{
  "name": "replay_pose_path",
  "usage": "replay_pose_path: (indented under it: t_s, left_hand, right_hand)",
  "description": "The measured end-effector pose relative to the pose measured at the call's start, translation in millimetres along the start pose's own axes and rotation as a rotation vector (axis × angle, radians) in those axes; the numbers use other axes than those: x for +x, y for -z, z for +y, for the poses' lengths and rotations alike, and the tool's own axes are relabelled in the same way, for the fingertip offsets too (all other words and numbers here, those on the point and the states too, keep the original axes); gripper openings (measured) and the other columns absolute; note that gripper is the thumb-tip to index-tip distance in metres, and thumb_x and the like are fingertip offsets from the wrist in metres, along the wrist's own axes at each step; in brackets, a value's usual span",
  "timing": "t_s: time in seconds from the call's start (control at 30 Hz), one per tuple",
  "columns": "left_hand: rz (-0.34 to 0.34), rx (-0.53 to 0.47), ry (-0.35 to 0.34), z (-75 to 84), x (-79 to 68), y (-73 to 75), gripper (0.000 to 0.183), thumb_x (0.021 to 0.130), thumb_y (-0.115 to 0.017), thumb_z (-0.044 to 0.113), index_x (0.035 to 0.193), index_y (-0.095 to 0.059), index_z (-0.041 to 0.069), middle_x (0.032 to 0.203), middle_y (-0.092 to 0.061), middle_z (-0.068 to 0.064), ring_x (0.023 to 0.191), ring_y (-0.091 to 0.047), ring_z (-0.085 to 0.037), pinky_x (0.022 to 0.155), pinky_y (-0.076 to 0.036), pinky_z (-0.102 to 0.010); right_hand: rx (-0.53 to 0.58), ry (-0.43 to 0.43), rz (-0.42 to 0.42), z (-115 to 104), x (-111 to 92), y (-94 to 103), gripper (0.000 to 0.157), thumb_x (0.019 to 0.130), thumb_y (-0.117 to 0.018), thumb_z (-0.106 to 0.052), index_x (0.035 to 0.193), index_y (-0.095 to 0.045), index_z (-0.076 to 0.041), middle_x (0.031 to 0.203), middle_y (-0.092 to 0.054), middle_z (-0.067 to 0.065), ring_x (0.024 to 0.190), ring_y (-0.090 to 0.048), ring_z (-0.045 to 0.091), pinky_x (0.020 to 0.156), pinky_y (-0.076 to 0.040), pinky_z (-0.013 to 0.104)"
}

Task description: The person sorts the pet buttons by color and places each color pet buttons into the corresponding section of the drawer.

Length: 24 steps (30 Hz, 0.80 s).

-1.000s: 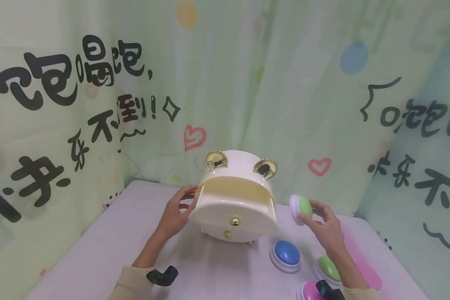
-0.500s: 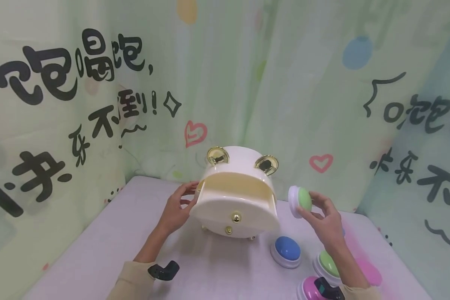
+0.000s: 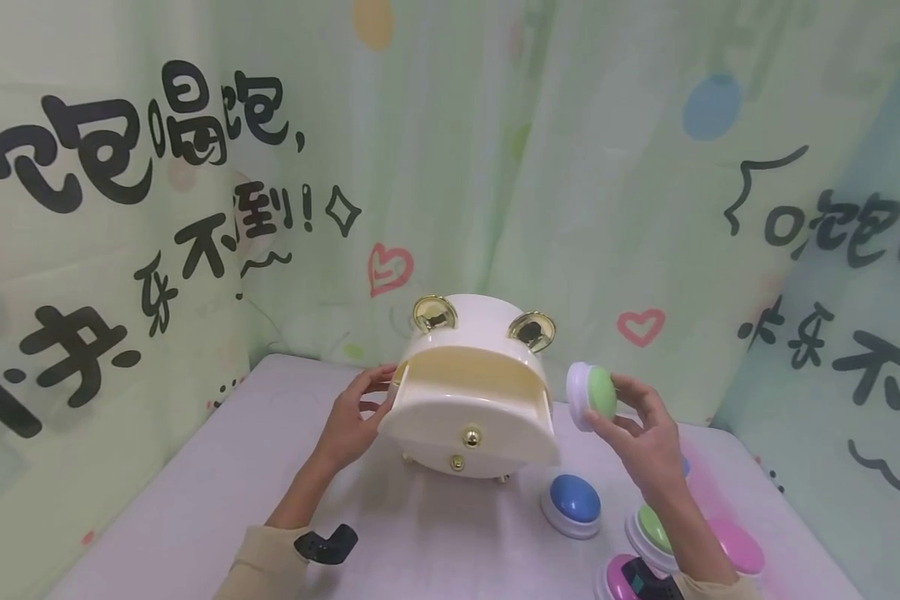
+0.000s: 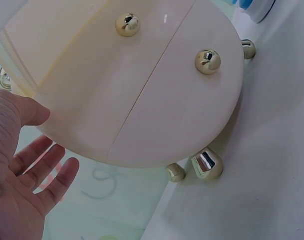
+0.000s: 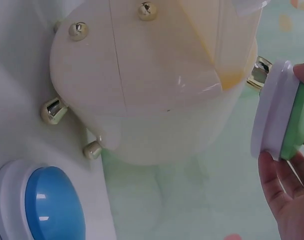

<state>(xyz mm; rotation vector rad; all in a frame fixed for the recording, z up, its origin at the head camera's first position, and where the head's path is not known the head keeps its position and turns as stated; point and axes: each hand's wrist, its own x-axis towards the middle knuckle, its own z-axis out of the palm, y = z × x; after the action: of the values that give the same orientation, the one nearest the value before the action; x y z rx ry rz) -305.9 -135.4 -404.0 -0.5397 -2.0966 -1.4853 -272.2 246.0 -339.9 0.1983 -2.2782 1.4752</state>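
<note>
A white tabletop drawer box [image 3: 487, 312] with round gold ears stands on the table, its upper drawer [image 3: 468, 417] pulled out. My left hand [image 3: 351, 425] is at the box's left side. In the left wrist view its thumb [image 4: 34, 111] lies at the drawer's edge and the other fingers are spread beside the body. My right hand [image 3: 648, 433] pinches a green push button [image 3: 602, 393] with a white base by its rim. The button is held on its side in the air, right of the drawer. The right wrist view shows the button's white base [image 5: 274, 110] toward the box.
A blue push button [image 3: 574, 500] sits on the table [image 3: 420, 550] in front of the box's right side. Near my right forearm are another green button [image 3: 654, 529], a pink button [image 3: 619, 577] and a pink one [image 3: 737, 546] farther right. A printed curtain [image 3: 450, 167] surrounds the table.
My right hand has shifted slightly left and up, bringing the green button closer to the drawer box. The left hand stays at the box's side and the drawer remains pulled out.
</note>
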Motion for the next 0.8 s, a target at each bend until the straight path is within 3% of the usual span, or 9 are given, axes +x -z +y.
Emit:
replay_pose_path:
  t_s: [0.37,0.8]
  left_hand:
    - [-0.007,-0.008,-0.004,-0.9,0.1,-0.3,0.043,0.098,-0.068,0.008,0.14,-0.058,0.008,0.133,-0.065,-0.014,0.119,-0.063,-0.031,0.086,-0.056,-0.045]
    - [-0.009,-0.008,-0.005,-0.5,0.4,-0.4,0.044,0.098,-0.068,0.006,0.141,-0.057,0.007,0.133,-0.064,-0.014,0.12,-0.063,-0.031,0.087,-0.056,-0.045]
  right_hand:
    - [0.007,0.119,0.025,-11,-7,-2.5,0.066,0.087,-0.081,-0.007,0.145,-0.049,-0.006,0.13,-0.054,-0.01,0.117,-0.052,0.001,0.087,-0.049,0.009]
    - [-0.048,0.304,0.046,-25,-15,-7.8,0.073,0.077,-0.085,0.003,0.142,-0.054,-0.005,0.134,-0.056,-0.007,0.12,-0.052,0.003,0.089,-0.048,0.009]
